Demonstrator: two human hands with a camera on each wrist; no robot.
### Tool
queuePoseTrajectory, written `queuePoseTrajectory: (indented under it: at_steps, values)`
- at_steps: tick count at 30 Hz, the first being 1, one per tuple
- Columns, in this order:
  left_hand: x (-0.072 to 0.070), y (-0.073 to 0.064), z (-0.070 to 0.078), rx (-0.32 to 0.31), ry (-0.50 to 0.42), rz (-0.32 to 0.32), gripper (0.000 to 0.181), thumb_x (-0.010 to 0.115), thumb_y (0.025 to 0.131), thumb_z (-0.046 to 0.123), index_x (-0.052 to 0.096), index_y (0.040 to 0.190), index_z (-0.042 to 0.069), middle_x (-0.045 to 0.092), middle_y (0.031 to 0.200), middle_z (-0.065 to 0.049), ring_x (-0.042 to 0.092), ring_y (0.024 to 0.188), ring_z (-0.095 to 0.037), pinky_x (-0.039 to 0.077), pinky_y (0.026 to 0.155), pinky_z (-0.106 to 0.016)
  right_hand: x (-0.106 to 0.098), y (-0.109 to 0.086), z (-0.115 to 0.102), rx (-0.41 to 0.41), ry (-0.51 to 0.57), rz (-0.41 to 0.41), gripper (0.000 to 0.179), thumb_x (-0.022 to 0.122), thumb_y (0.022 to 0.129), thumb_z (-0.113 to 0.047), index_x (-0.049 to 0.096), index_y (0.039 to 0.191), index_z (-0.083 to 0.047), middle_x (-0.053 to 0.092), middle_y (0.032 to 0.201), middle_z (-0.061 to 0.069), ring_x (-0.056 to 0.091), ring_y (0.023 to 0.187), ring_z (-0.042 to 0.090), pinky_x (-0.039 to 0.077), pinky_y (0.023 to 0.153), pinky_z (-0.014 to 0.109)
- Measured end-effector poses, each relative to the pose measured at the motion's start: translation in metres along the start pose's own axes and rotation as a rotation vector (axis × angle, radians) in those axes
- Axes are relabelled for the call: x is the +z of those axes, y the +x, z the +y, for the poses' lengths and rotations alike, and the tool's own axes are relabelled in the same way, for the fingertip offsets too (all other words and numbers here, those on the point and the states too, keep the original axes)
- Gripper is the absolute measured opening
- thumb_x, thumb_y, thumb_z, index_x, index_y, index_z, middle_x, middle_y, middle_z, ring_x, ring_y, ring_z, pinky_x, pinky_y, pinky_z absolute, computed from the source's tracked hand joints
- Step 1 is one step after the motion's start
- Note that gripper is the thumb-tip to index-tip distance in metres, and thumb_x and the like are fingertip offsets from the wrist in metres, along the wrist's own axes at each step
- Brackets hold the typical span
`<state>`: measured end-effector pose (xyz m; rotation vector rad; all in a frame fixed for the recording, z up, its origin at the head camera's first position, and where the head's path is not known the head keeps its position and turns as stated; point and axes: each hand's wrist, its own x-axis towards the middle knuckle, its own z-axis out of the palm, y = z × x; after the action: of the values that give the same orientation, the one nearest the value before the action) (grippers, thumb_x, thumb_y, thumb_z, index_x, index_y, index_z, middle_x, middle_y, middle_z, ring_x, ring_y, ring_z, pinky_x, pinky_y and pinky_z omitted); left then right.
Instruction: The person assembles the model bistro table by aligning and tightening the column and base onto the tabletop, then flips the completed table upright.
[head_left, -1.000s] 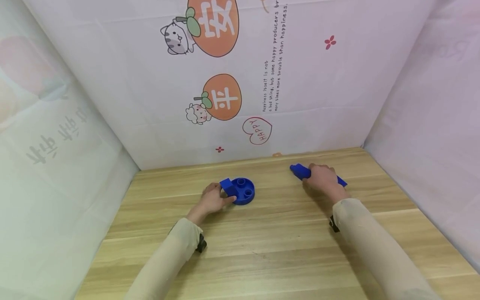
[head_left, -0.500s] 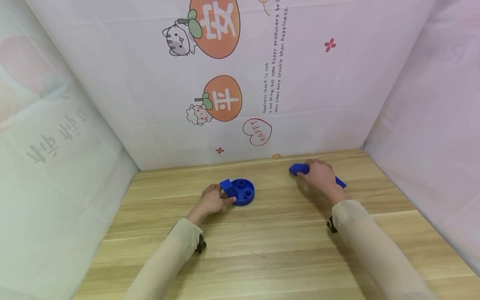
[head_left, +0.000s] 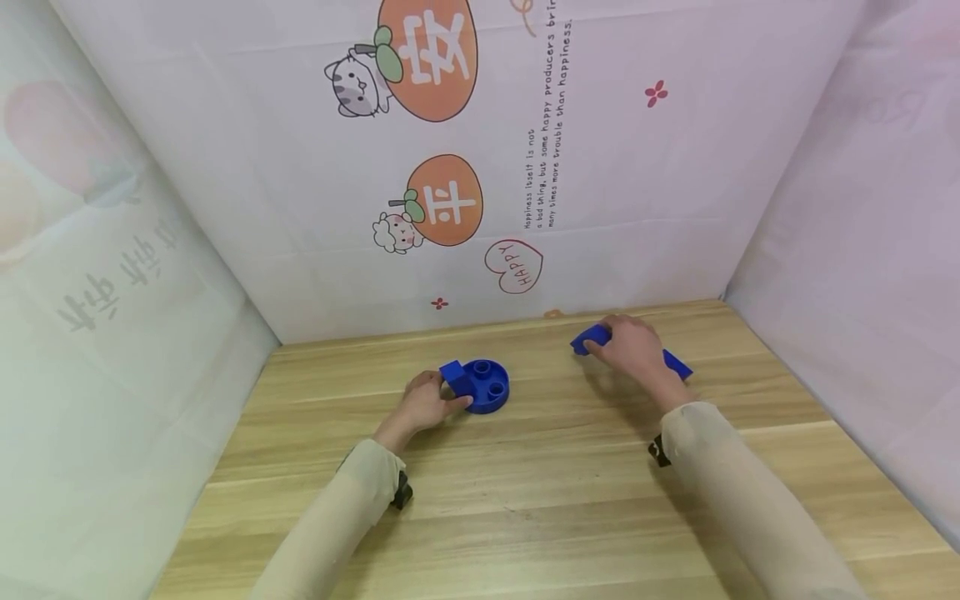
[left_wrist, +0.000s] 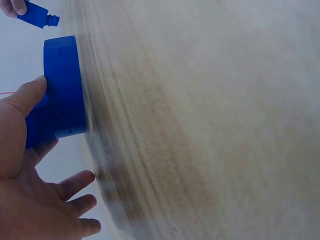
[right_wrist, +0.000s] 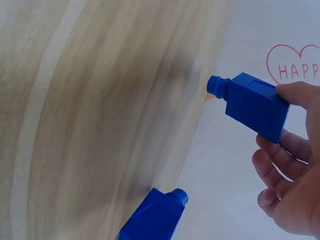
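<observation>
At the middle-left of the table, my left hand [head_left: 422,402] grips a round blue base [head_left: 491,392] by the square block [head_left: 453,372] on its side. Two short round sockets stand inside the base's rim. In the left wrist view my thumb lies on the blue block while the other fingers spread below. My right hand [head_left: 632,348] pinches a flat blue block with a round knob at one end [right_wrist: 257,106] between thumb and fingertips, held over the table. A second blue knobbed block [right_wrist: 154,215] lies below that hand, partly hidden by it in the head view.
The wooden table [head_left: 480,500] ends at a white printed cloth wall [head_left: 600,250] at the back. More cloth walls rise on the left [head_left: 112,333] and right [head_left: 862,250].
My right hand has moved slightly left and toward the back wall with its blue block, which has lifted and turned, showing more of the second block behind. The left hand keeps still.
</observation>
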<state>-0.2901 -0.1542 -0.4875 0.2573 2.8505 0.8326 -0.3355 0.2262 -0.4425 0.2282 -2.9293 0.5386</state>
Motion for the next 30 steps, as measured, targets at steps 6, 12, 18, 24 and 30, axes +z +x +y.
queuePoseTrajectory:
  at_steps: [6,12,18,24,30]
  values:
    - [0.0,0.0,0.001,-0.009,0.004,-0.003,0.091,0.063,0.093,0.055,0.033,0.152,-0.007,0.035,0.158,-0.025,0.023,0.15,-0.043,0.017,0.123,-0.057,-0.003,-0.002,-0.009,0.004,0.008,-0.023,0.059,0.065,0.093,-0.044,0.06,0.131,0.0,0.061,0.131,0.025,0.057,0.12,0.046,0.044,0.103,0.06]
    - [0.0,-0.001,0.002,-0.017,-0.001,-0.006,0.091,0.064,0.092,0.055,0.032,0.152,-0.006,0.034,0.158,-0.025,0.021,0.151,-0.041,0.022,0.122,-0.057,-0.004,-0.004,-0.015,-0.006,0.017,-0.022,0.058,0.067,0.092,-0.044,0.061,0.13,-0.001,0.063,0.13,0.024,0.057,0.12,0.045,0.044,0.104,0.06]
    - [0.001,-0.001,0.001,-0.007,0.004,-0.005,0.092,0.063,0.092,0.056,0.032,0.153,-0.005,0.035,0.158,-0.025,0.021,0.151,-0.041,0.024,0.122,-0.057,-0.002,-0.006,-0.02,-0.031,0.006,-0.019,0.059,0.068,0.091,-0.045,0.062,0.13,-0.001,0.063,0.13,0.024,0.058,0.12,0.045,0.044,0.103,0.06]
    - [0.001,0.0,0.0,-0.004,0.006,-0.004,0.092,0.064,0.092,0.056,0.032,0.152,-0.006,0.036,0.157,-0.025,0.021,0.152,-0.04,0.023,0.122,-0.056,-0.002,-0.008,-0.027,-0.031,-0.001,-0.02,0.059,0.068,0.091,-0.046,0.061,0.131,-0.002,0.063,0.131,0.023,0.057,0.121,0.044,0.044,0.103,0.06]
    - [0.0,0.0,0.001,-0.007,0.004,-0.01,0.093,0.064,0.092,0.056,0.031,0.153,-0.007,0.034,0.158,-0.025,0.021,0.152,-0.039,0.022,0.123,-0.054,-0.007,-0.01,-0.037,-0.051,0.002,-0.016,0.057,0.069,0.09,-0.046,0.063,0.128,-0.004,0.064,0.131,0.021,0.057,0.123,0.042,0.044,0.104,0.058]
